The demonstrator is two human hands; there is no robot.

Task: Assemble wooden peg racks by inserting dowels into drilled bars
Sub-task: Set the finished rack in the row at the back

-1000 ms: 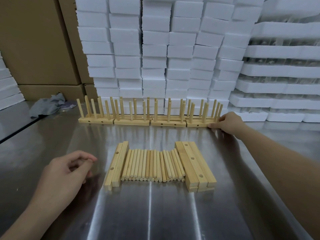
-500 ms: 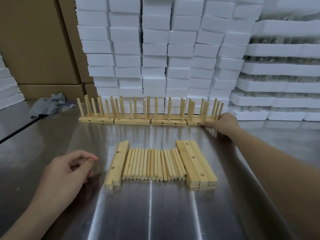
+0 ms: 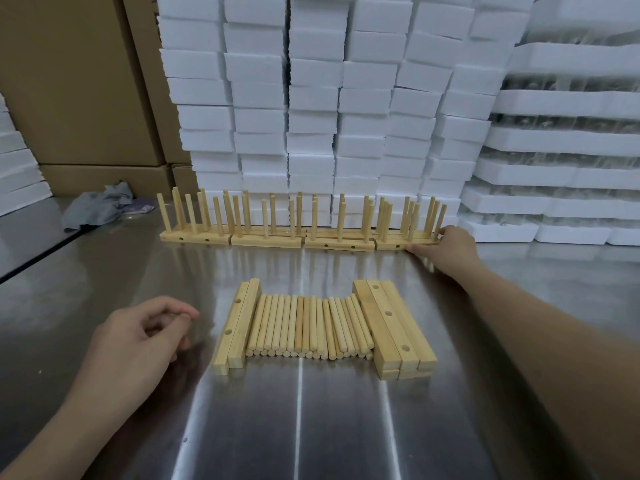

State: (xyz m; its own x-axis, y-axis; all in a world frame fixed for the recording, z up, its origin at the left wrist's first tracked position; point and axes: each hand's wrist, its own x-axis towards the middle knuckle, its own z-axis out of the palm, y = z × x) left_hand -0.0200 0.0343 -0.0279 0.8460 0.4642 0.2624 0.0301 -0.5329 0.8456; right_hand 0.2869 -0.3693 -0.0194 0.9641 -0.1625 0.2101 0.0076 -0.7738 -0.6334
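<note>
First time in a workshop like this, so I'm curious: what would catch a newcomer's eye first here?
A row of finished peg racks stands at the far side of the table, the right hand touching its right end. In the middle, loose dowels lie side by side between drilled bars. Behind, white foam blocks are stacked high.
</note>
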